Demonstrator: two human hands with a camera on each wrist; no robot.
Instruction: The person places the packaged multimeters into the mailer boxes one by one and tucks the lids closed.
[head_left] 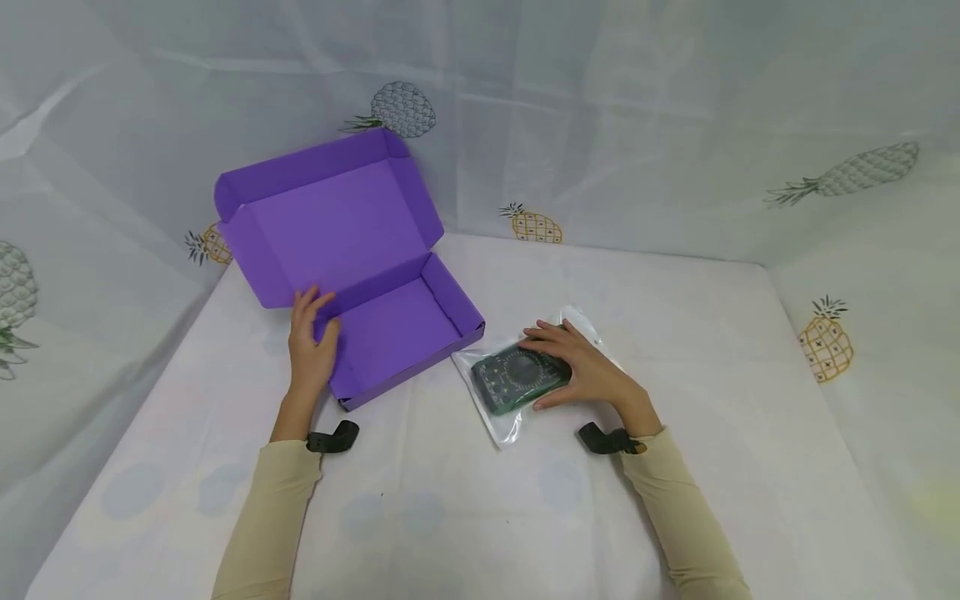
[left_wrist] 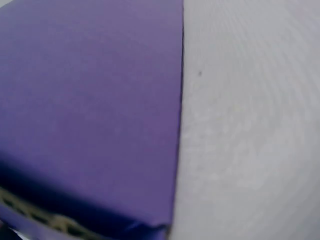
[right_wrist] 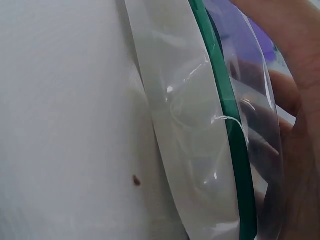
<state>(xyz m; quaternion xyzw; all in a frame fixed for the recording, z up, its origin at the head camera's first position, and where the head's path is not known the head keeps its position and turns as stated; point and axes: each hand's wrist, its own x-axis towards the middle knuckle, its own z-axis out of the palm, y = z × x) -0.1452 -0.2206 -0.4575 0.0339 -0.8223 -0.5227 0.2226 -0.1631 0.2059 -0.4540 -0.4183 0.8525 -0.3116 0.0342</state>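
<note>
A purple cardboard box (head_left: 393,321) lies with its lid (head_left: 337,221) swung up at the back. The left hand (head_left: 311,354) is at the box's left side, fingers spread loosely near the lid hinge and thumb at the side wall. Right of the box lies a green-edged multimeter (head_left: 498,383) with a round dial, inside a clear plastic bag (head_left: 506,429). The right hand (head_left: 581,367) grips its right end, thumb on the near side and fingers across the top. In the right wrist view, fingers (right_wrist: 285,92) show behind the clear bag (right_wrist: 192,130).
A white cloth (head_left: 450,533) with pale dots covers the table. Behind it hangs a light sheet (head_left: 637,125) printed with pineapples. Each wrist wears a black camera band (head_left: 333,437). The left wrist view shows the box's outer wall (left_wrist: 100,100) close up.
</note>
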